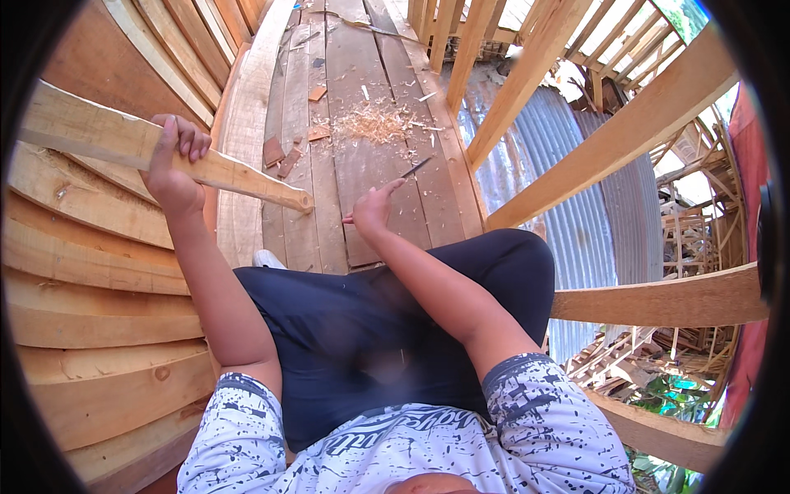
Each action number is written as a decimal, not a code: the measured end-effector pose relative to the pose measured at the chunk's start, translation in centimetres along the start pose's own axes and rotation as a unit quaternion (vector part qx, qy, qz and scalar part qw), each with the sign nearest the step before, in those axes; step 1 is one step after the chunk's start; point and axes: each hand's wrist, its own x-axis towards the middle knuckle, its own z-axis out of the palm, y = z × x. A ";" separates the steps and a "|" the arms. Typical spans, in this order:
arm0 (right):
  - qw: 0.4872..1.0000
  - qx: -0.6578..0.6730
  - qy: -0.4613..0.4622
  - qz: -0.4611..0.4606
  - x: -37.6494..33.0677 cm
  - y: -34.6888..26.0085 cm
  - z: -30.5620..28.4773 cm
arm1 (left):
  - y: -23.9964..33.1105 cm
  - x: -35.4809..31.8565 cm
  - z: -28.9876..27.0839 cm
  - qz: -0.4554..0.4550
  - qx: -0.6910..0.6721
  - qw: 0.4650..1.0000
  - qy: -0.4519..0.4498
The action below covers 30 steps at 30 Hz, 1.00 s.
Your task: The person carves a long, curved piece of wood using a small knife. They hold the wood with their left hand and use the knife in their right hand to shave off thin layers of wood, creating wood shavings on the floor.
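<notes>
Left hand: the left hand (174,169) is up at the left, fingers clenched around a pale wooden slat (156,150), thumb over the top edge.
Slat: it runs from the far left, through the fist, to a tapered tip hanging over the plank floor (362,189).
Right hand: the right hand (372,210) sits near centre, right of the slat's tip and apart from it, fingers pinched on a thin dark tool (415,167) that angles away to the far right.
Floor: wood shavings (374,123) lie scattered farther off, small offcuts (280,155) to their left.
Left side: curved hull planks (90,329) rise beside the seated person.
</notes>
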 end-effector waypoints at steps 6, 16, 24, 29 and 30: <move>0.992 -0.008 -0.096 0.084 3.2 3.1 -0.2 | -0.1 0.3 0.6 -0.004 -0.009 1.000 -0.006; 0.996 0.004 0.015 0.093 1.5 2.2 0.8 | -0.4 0.3 -0.1 0.003 -0.038 0.999 -0.013; 0.993 -0.052 0.042 -0.092 2.4 1.6 1.2 | -0.2 0.4 -0.1 -0.001 -0.013 1.000 -0.020; 0.993 -0.084 0.067 0.054 4.7 0.5 -0.6 | -0.2 0.4 -0.4 0.001 -0.013 1.000 -0.012; 0.990 -0.109 0.043 0.073 5.0 0.4 -0.7 | -0.1 0.4 -0.4 0.002 -0.016 1.000 -0.012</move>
